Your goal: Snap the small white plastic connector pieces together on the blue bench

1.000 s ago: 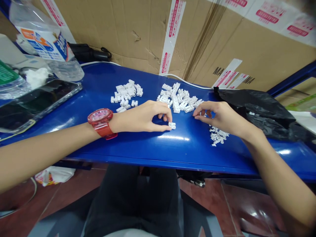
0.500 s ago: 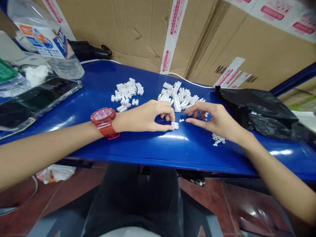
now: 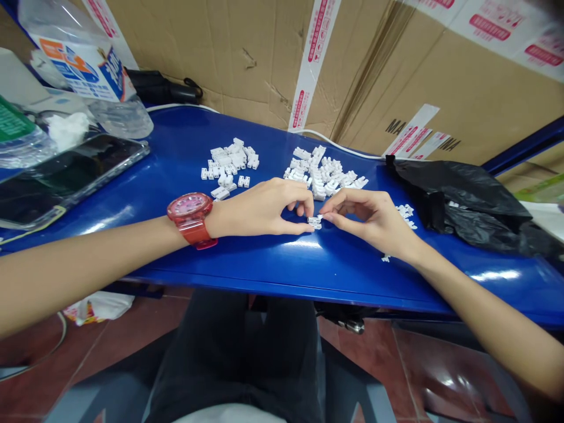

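My left hand [image 3: 259, 208] pinches a small white plastic connector [image 3: 314, 222] between thumb and fingertips, just above the blue tabletop [image 3: 282, 258]. My right hand [image 3: 370, 220] comes in from the right, its thumb and forefinger pressed together on a tiny white piece at the connector's end. That piece is mostly hidden by the fingers. Two heaps of white connector parts [image 3: 229, 164] [image 3: 319, 173] lie just beyond my hands. A few loose white parts [image 3: 404, 210] are scattered to the right of my right hand.
A phone in a clear case [image 3: 66, 179] and a plastic water bottle [image 3: 123, 117] lie at the left. A black plastic bag [image 3: 458, 205] sits at the right. Taped cardboard boxes [image 3: 440, 76] stand behind the table, with a white cable along its back edge.
My right hand has moved left to the connector and taken the small white piece from the tabletop. My left hand has shifted slightly right, still holding the connector.
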`<action>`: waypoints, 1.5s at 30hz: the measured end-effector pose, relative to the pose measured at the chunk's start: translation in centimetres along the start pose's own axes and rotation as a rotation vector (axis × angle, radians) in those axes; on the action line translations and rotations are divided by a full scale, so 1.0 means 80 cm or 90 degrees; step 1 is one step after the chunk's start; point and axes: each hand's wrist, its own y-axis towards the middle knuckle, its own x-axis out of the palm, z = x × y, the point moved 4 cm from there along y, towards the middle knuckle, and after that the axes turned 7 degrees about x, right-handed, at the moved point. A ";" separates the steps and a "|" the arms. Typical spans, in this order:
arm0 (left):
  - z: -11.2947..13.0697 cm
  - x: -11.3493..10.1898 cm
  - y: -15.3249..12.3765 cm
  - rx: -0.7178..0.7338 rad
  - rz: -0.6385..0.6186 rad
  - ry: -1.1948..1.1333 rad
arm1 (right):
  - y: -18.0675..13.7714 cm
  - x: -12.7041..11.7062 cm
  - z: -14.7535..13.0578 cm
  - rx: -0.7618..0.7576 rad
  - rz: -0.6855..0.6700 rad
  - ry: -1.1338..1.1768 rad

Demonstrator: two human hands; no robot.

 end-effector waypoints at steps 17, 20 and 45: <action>0.001 0.004 0.001 0.000 0.012 0.027 | 0.005 0.010 0.003 0.070 -0.014 0.060; 0.000 0.005 0.002 -0.007 0.016 0.009 | 0.007 0.010 0.005 0.079 -0.017 0.053; 0.009 0.001 0.001 0.047 -0.004 0.029 | -0.010 -0.097 0.042 0.083 0.008 -0.349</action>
